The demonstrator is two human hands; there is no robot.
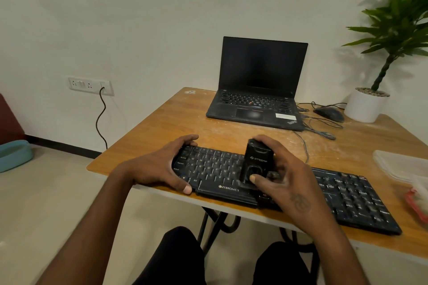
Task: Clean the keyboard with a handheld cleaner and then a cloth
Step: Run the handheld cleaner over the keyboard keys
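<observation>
Nearest the camera, dark-clad knees [178, 259] are seen below the surface [162, 122], with black metal legs [213, 222] crossing beneath its front edge. The surface is orange-brown wood grain, dusted pale in patches, with rounded corners.

A black keyboard [347, 194] lies along the near edge, angled down to the right, matte with low keys; "ZEBRONICS" is printed below the space bar. Its left end is gripped by the left hand [162, 166], fingers curled over the far edge, thumb on the near edge. The right hand [284, 180] is clamped round a cleaner [256, 164], a small black boxy unit held tilted over the middle keys, thumb pressed on its lower face. Whether its underside touches the keys cannot be told. The middle of the keyboard is hidden by this hand.

At the right edge, a clear plastic lidded container [400, 164] and something red [416, 203], blurred, are seen just beside the keyboard's right end.

Farther back, an open black laptop [257, 85] with a dark screen is set, with a black mouse [328, 113] and loose thin cables [322, 127] to its right. A white pot [366, 106] holding a green leafy plant [398, 21] stands in the far right corner.

On the wall, a white socket plate [90, 85] is fitted, a black cord [100, 118] hanging from it. A teal tub [14, 155] rests on the floor at left.
</observation>
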